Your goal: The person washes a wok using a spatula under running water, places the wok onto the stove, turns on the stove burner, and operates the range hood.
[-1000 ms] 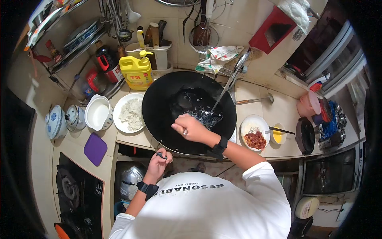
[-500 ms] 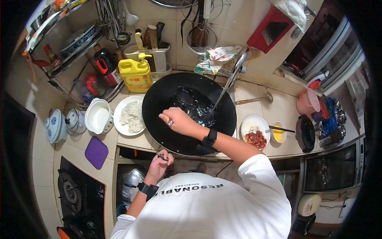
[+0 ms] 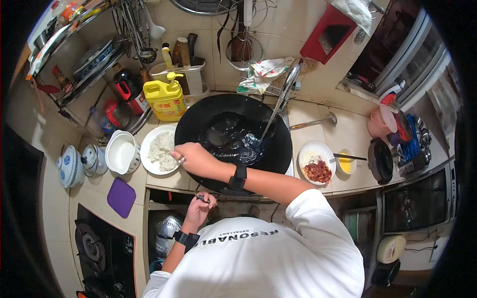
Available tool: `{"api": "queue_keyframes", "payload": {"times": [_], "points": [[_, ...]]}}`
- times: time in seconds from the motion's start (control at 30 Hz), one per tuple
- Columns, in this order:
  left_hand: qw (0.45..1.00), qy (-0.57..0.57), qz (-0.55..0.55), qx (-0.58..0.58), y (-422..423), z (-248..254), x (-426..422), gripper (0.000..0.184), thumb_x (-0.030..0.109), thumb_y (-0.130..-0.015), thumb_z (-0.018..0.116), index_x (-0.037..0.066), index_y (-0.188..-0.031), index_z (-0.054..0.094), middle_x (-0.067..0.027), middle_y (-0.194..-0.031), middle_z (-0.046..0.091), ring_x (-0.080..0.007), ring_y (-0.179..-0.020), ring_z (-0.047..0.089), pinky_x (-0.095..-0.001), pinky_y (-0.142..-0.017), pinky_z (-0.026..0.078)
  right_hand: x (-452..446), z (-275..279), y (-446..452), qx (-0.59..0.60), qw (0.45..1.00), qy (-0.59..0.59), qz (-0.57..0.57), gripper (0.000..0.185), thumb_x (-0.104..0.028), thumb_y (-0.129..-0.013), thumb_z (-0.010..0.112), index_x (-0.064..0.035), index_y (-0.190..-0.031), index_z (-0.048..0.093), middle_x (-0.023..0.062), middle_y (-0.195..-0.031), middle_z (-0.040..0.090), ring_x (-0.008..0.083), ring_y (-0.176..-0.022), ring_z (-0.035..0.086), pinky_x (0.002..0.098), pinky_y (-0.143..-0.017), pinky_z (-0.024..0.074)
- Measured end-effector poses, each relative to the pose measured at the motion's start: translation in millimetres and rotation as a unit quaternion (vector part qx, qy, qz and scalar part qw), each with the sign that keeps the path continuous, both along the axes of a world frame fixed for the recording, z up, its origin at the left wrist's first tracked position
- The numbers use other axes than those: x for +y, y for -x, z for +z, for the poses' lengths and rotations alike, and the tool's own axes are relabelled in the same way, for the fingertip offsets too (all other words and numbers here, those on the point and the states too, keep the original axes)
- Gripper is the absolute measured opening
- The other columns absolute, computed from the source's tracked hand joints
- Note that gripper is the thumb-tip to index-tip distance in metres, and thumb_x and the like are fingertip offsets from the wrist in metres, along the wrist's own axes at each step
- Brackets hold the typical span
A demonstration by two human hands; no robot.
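Note:
A large black wok stands in the middle, with dark, glossy, rippled liquid in its bottom. My right hand hangs over the wok's left edge, fingers closed, near a white plate heaped with whitish, rice-like food. Something small and shiny shows at its fingers; whether it is a ring or a held item is unclear. Below the wok's front edge, close to my body, my left hand is closed around a small dark thing too small to name. Each wrist wears a black band.
A metal tap arches at the wok's back right, a pale streak running down into it. To the right are a plate of reddish meat, a yellow-filled bowl and a ladle. Leftward stand a yellow pump jug and white pot.
My right hand has moved left and slightly down, from over the wok's middle to its left edge beside the white plate. My left hand stays nearly still. The view has shifted slightly.

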State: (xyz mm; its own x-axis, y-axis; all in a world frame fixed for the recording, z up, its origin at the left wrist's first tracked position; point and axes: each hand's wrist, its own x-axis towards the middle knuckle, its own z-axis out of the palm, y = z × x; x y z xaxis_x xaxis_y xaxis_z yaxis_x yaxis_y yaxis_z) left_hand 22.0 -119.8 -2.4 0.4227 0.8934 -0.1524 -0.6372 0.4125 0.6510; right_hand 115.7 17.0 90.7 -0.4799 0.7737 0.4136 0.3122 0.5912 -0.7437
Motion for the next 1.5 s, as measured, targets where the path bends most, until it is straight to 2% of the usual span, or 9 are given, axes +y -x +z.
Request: {"api": "queue_keyframes", "payload": {"times": [0.27,0.57,0.67,0.73,1.17,1.27,1.3,1.4,1.5], "points": [[1.0,0.009,0.01,-0.014,0.5,-3.2,0.8,0.017,0.006,-0.063,0.047,0.008,-0.077,0.038,-0.0091,-0.069,0.045,-0.0194,-0.069,0.042,-0.03,-0.072,0.033,-19.4,21.9,8.4,0.037,0.998,0.036,0.032,0.036,-0.026,-0.093,0.048,0.002,-0.071,0.053,0.0234,-0.068,0.052,0.0425,-0.069,0.051,0.0452,-0.062,0.0416],[1.0,-0.023,-0.016,-0.012,1.9,0.0,-2.1,0.015,0.01,-0.069,0.048,0.008,-0.083,0.042,-0.0076,-0.071,0.046,-0.0189,-0.072,0.043,-0.0302,-0.074,0.034,20.5,-14.1,-18.9,-0.041,0.996,-0.003,-0.079,0.039,-0.03,-0.091,0.048,-0.0009,-0.067,0.057,0.0196,-0.068,0.058,0.0398,-0.07,0.057,0.0465,-0.062,0.0442],[1.0,0.009,0.006,-0.024,0.1,18.4,-9.3,0.01,0.016,-0.082,0.046,0.008,-0.087,0.043,-0.0069,-0.076,0.047,-0.0175,-0.075,0.044,-0.0307,-0.075,0.035,23.0,-11.3,-35.4,-0.056,0.993,0.004,-0.1,0.04,-0.031,-0.092,0.047,-0.0011,-0.067,0.057,0.0197,-0.069,0.058,0.04,-0.07,0.057,0.0476,-0.063,0.0444],[0.996,0.084,0.012,0.018,-0.7,30.3,-12.6,0.018,0.026,-0.094,0.036,0.01,-0.088,0.043,-0.0051,-0.079,0.045,-0.0167,-0.077,0.042,-0.0312,-0.076,0.036,22.6,-1.1,-45.1,-0.047,0.992,0.006,-0.116,0.04,-0.032,-0.092,0.047,-0.0002,-0.069,0.056,0.0215,-0.069,0.058,0.0409,-0.07,0.056,0.0472,-0.063,0.0443],[0.988,0.035,0.078,0.132,7.1,83.1,-27.8,0.02,0.025,-0.098,0.035,0.01,-0.086,0.043,-0.0038,-0.073,0.046,-0.0133,-0.07,0.041,-0.0279,-0.069,0.036,-25.5,52.4,-67.3,0.008,0.99,0.125,-0.06,0.047,-0.033,-0.095,0.043,0.0048,-0.069,0.051,0.0252,-0.066,0.05,0.0439,-0.062,0.048,0.0443,-0.057,0.0395],[0.985,0.037,0.086,0.145,1.8,90.0,-31.7,0.019,0.024,-0.097,0.036,0.01,-0.086,0.042,-0.0034,-0.072,0.044,-0.013,-0.069,0.04,-0.0276,-0.069,0.035,-46.5,61.8,-72.1,0.048,0.989,0.136,-0.023,0.046,-0.033,-0.095,0.046,0.005,-0.068,0.05,0.0196,-0.056,0.04,0.028,-0.05,0.033,0.0381,-0.051,0.0368],[0.985,0.03,0.09,0.143,0.9,89.2,-32.4,0.018,0.024,-0.097,0.036,0.01,-0.087,0.042,-0.0037,-0.072,0.044,-0.0133,-0.069,0.04,-0.0276,-0.069,0.034,-55.5,68.6,-73.9,0.07,0.983,0.17,-0.008,0.046,-0.033,-0.095,0.046,0.0021,-0.066,0.041,0.0037,-0.055,0.025,0.0116,-0.055,0.025,0.0318,-0.047,0.0284],[0.985,0.008,0.097,0.144,0.0,88.7,-33.8,0.017,0.024,-0.096,0.037,0.009,-0.088,0.043,-0.0048,-0.071,0.044,-0.0143,-0.068,0.039,-0.0277,-0.068,0.033,-72.1,85.5,-85.0,0.088,0.979,0.175,0.051,0.048,-0.033,-0.094,0.049,0.0056,-0.066,0.043,0.0078,-0.054,0.027,0.0116,-0.055,0.025,0.0323,-0.047,0.0294],[0.981,0.005,0.117,0.158,1.3,96.8,-38.9,0.017,0.024,-0.096,0.037,0.009,-0.089,0.043,-0.0056,-0.071,0.045,-0.0146,-0.067,0.038,-0.0278,-0.067,0.032,-85.1,98.0,-98.6,0.1,0.976,0.17,0.093,0.048,-0.031,-0.094,0.05,0.0034,-0.063,0.037,0.0045,-0.054,0.024,0.01,-0.055,0.023,0.0308,-0.046,0.0259]]}}
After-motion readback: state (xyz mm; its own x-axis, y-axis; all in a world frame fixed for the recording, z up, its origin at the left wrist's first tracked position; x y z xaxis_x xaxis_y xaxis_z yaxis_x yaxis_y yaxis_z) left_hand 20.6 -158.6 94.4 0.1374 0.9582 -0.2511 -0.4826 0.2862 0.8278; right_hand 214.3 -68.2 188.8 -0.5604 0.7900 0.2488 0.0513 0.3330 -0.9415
